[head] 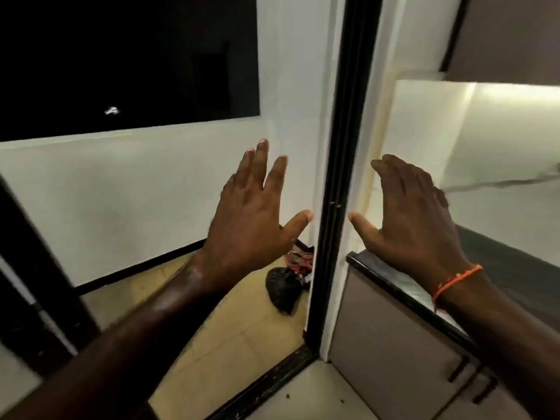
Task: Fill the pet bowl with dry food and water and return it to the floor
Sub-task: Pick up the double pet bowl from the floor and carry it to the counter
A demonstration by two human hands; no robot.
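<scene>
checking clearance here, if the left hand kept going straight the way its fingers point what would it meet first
Probably the white wall just left of the black door frame. The left hand is open and empty, fingers pointing up and forward with nothing between them and the wall. How far off the wall is cannot be judged from this view.

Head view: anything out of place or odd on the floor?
Yes. A tied black bag and crumpled reddish fabric lie on the floor beside the black door frame. Dark specks dot the threshold. Both hands are open and empty; no pet bowl visible.
</scene>
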